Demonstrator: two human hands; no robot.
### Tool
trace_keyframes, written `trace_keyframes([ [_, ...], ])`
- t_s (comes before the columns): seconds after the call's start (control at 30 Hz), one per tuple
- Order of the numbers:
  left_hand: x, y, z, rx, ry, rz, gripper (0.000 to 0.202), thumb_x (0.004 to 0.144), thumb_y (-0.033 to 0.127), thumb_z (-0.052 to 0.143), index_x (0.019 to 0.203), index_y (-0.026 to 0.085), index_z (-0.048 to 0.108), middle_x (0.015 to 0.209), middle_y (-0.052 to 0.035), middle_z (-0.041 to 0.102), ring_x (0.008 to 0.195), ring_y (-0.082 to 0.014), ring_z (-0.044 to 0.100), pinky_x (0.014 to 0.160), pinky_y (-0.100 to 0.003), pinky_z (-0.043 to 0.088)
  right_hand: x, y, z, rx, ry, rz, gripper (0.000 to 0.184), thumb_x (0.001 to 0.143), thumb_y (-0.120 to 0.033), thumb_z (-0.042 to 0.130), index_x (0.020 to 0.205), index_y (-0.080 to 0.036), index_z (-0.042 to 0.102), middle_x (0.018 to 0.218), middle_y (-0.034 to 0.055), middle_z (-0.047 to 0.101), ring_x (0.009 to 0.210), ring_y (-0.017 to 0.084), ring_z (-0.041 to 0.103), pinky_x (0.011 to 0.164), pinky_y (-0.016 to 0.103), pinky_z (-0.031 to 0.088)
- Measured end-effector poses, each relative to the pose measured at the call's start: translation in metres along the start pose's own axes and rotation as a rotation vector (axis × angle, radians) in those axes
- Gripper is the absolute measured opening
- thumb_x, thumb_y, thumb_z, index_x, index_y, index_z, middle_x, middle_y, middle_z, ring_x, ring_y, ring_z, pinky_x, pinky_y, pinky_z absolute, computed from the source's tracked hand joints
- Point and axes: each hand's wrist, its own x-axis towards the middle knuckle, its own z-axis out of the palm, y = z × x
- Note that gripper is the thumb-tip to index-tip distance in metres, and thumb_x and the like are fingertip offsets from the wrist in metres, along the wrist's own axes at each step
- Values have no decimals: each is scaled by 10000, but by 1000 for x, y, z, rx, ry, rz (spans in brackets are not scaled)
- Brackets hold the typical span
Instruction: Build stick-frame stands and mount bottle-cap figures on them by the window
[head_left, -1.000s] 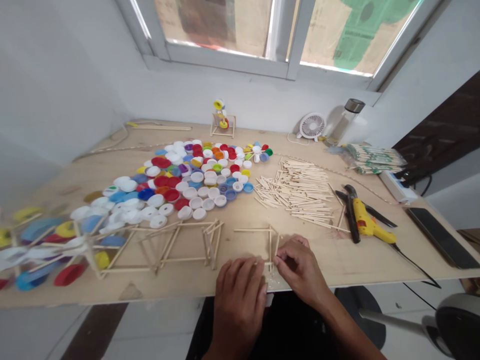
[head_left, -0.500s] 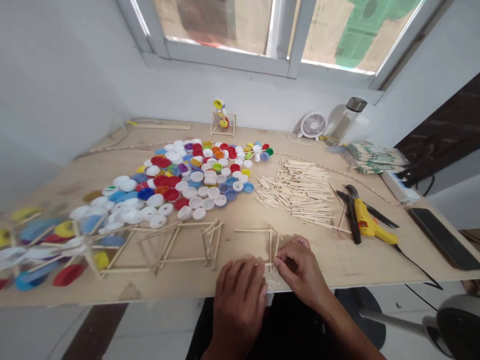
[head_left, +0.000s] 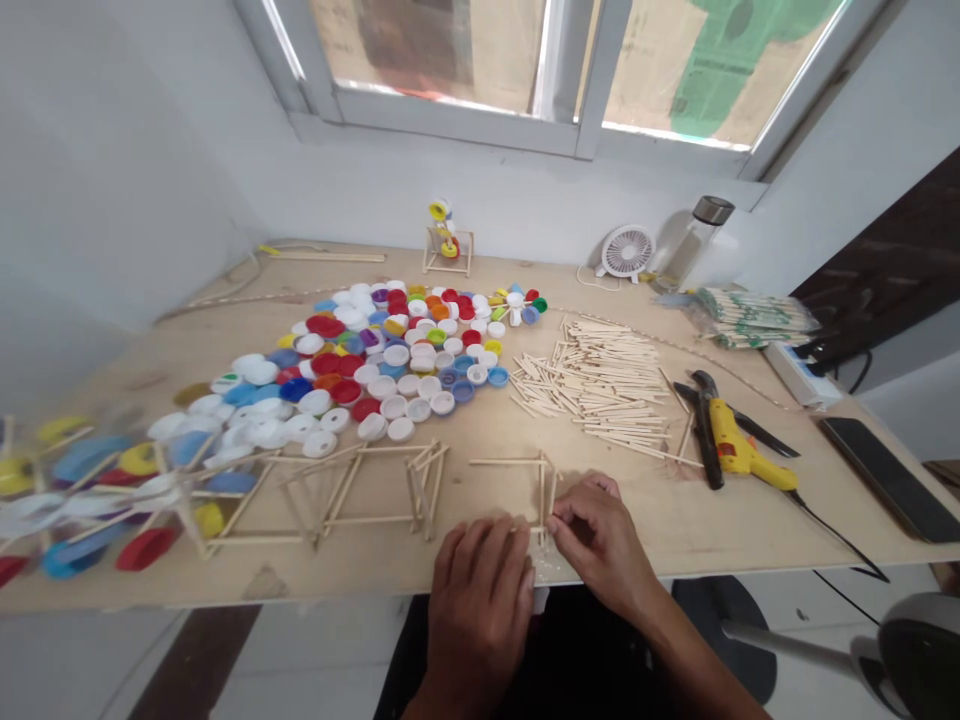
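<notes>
A small frame of wooden sticks [head_left: 541,490] lies near the table's front edge, partly covered by both hands. Over its lower left side, my left hand [head_left: 484,580] rests with bent fingers side by side, holding the frame down; its fingertips hide part of the lower stick. My right hand [head_left: 600,535] pinches a thin wooden stick [head_left: 553,492] at the frame's right side between thumb and forefinger. Farther left on the table stand joined stick frames [head_left: 371,520].
Loose bottle caps [head_left: 390,355] spread across the middle left; a pile of wooden sticks [head_left: 611,380] lies right of them. Beyond sit a yellow glue gun [head_left: 739,445], black pliers-like tool [head_left: 705,430], phone [head_left: 889,470], small fan [head_left: 627,250], bottle [head_left: 694,240] and a stick-and-cap model [head_left: 448,250].
The view has shifted very slightly. Both hands keep their places at the stick frame, and nothing else has visibly moved.
</notes>
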Motion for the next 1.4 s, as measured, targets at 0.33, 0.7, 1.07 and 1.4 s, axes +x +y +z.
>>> trace_keyframes([
  [0.33, 5, 2, -6, 14, -20, 20, 271, 839, 141, 494, 1072, 140, 632, 1040, -109, 677, 1066, -254, 547, 976, -449, 382, -1, -1, -1, 1, 19, 0, 142, 844, -190, 536, 702, -200, 527, 624, -40, 541, 605, 119, 519, 774, 333, 359],
  [0.7, 2, -3, -13, 13, -108, 44, 358, 819, 146, 520, 1173, 150, 578, 1111, -106, 657, 1100, -240, 551, 1010, -452, 376, -4, -1, 0, 11, 52, 3, 116, 849, -188, 524, 736, -201, 548, 654, -23, 572, 635, 132, 538, 780, 350, 373],
  [1.07, -8, -9, -28, -5, -70, 52, 336, 806, 78, 504, 1125, 156, 574, 1072, -98, 661, 1092, -232, 558, 984, -454, 406, -5, 1, 0, -8, 55, -20, 134, 862, -214, 519, 733, -211, 555, 633, -22, 580, 637, 149, 556, 769, 348, 386],
  [1.4, -8, -39, -46, 42, 150, -214, 148, 837, 168, 548, 975, 175, 602, 871, -59, 659, 842, -178, 617, 786, -335, 488, -6, 1, 0, -21, 65, -19, 127, 849, -207, 541, 724, -211, 560, 641, -21, 594, 645, 153, 566, 753, 347, 395],
])
